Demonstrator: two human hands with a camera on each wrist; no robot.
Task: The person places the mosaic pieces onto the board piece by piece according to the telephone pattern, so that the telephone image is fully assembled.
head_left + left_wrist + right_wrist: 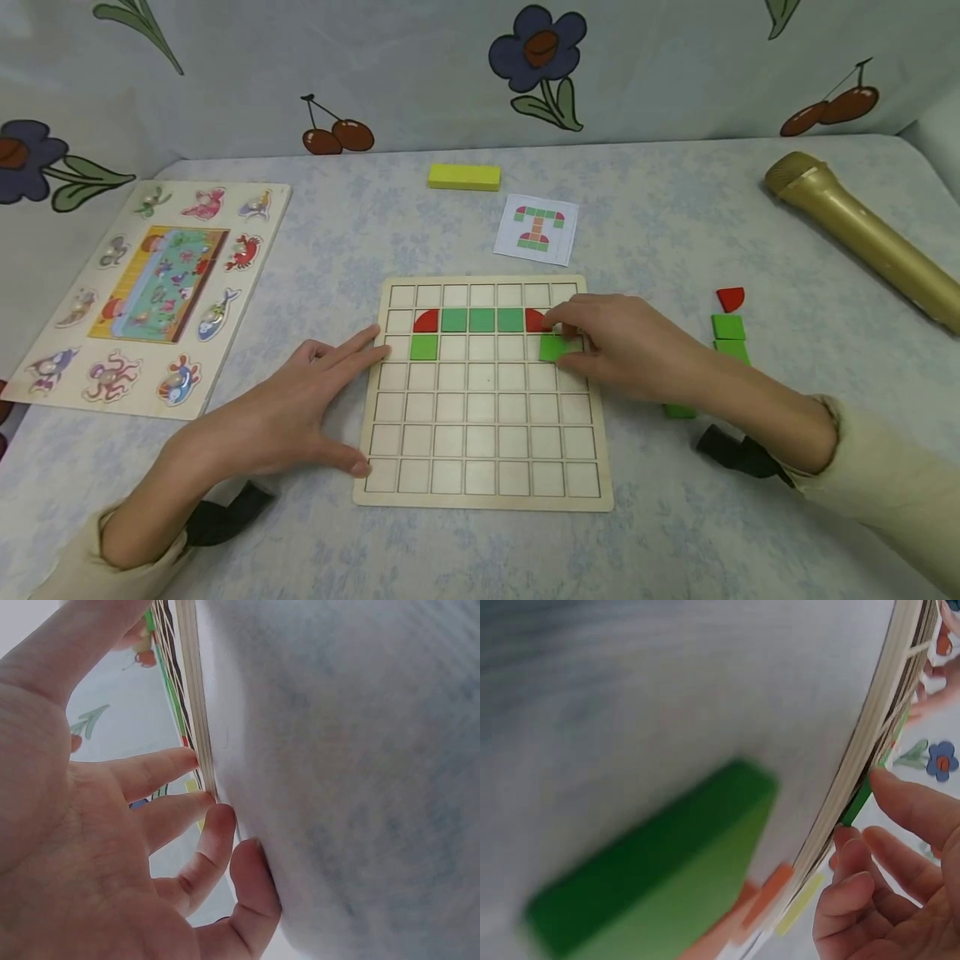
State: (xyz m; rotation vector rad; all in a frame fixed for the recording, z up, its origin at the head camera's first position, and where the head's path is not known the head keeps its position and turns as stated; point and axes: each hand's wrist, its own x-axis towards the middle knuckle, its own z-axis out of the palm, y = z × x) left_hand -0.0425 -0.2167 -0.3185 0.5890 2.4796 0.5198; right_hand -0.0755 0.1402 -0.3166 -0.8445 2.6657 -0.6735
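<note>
A wooden grid board lies in the middle of the table. My left hand touches its left edge, with the thumb near the lower corner and straight fingertips higher up. My right hand pinches a green square tile at the board's upper right. Just above that tile sits a red quarter-round tile, partly behind the fingers. Another red quarter-round tile is at the row's left end, with green squares between the two. Below the left red tile is one more green square.
Behind the board lie a pattern card and a yellow block. Loose tiles, a red quarter-round and green squares, are right of the board. A gold microphone lies far right, a sea-animal puzzle at left.
</note>
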